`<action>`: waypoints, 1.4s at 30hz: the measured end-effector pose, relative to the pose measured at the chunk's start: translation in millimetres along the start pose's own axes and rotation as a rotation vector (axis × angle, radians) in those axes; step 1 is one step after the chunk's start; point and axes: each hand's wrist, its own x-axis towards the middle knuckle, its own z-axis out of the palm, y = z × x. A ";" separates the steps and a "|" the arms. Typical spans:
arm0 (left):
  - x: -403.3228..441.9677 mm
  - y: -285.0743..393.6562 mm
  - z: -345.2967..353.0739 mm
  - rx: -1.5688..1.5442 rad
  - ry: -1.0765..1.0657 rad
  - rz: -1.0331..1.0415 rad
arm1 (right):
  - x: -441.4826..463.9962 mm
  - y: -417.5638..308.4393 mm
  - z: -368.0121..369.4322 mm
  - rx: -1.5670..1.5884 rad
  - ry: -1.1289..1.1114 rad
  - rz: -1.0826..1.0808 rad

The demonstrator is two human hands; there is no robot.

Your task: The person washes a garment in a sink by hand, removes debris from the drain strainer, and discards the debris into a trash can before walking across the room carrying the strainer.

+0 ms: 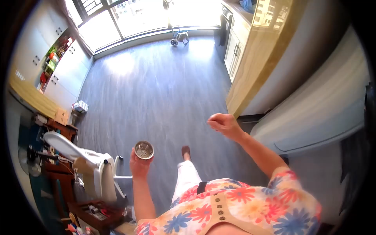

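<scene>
My left hand (139,166) is closed around a round metal cup (144,149), held out low in front of me on the left. Its open top faces up, and the silvery inside shows some small bits or reflections that I cannot make out. Off to the right, my right hand (224,124) is raised with its fingers curled in, and nothing shows in it. It is nearest to the edge of the wood-coloured panel (250,74), apart from it. One foot in a brown shoe (186,152) is stretched forward on the floor.
Dark grey flooring (156,86) runs towards bright windows. A small wheeled cart (181,38) stands by them. On the left are a white swivel chair (103,176), a cluttered desk (58,156), a small box (81,106) and white cabinets (66,74). A large pale appliance (313,105) stands right.
</scene>
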 end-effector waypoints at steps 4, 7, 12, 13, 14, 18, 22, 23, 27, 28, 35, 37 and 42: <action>149.8 38.0 20.8 0.065 -0.030 0.006 | 127.0 12.5 -4.5 0.027 -0.054 -0.047; 274.3 35.0 74.1 0.091 -0.149 -0.070 | 202.8 14.2 -49.1 0.007 0.019 0.046; 472.3 -8.6 207.9 0.282 -0.359 -0.260 | 311.7 26.8 -136.4 0.063 0.200 0.064; 493.3 -17.3 230.3 0.304 -0.411 -0.281 | 322.7 22.7 -142.9 0.053 0.226 0.059; 521.4 -29.7 256.3 0.324 -0.452 -0.296 | 346.2 23.8 -157.7 0.045 0.239 0.057; 628.3 -75.5 347.9 0.365 -0.474 -0.341 | 462.6 8.1 -220.0 -0.230 0.284 -0.072; 706.7 -89.0 408.2 0.424 -0.464 -0.344 | 567.4 23.7 -265.2 -0.401 0.215 -0.224; 726.8 -89.4 416.7 0.385 -0.503 -0.349 | 589.5 24.4 -275.6 -0.435 0.173 -0.243; 804.9 -101.0 463.8 0.285 -0.568 -0.392 | 674.6 19.8 -327.6 -0.473 -0.013 -0.053; 832.6 -109.8 479.8 0.275 -0.573 -0.384 | 697.8 19.6 -346.8 -0.495 0.000 -0.068; 986.2 -179.8 625.9 0.482 -0.793 -0.573 | 782.8 13.7 -516.7 -0.388 0.296 -0.023; 1021.2 -219.0 670.5 0.590 -0.856 -0.590 | 776.0 16.1 -587.0 -0.413 0.491 -0.036; 1054.9 -318.7 799.9 1.039 -1.274 -0.428 | 683.7 26.5 -722.4 -0.335 0.987 0.275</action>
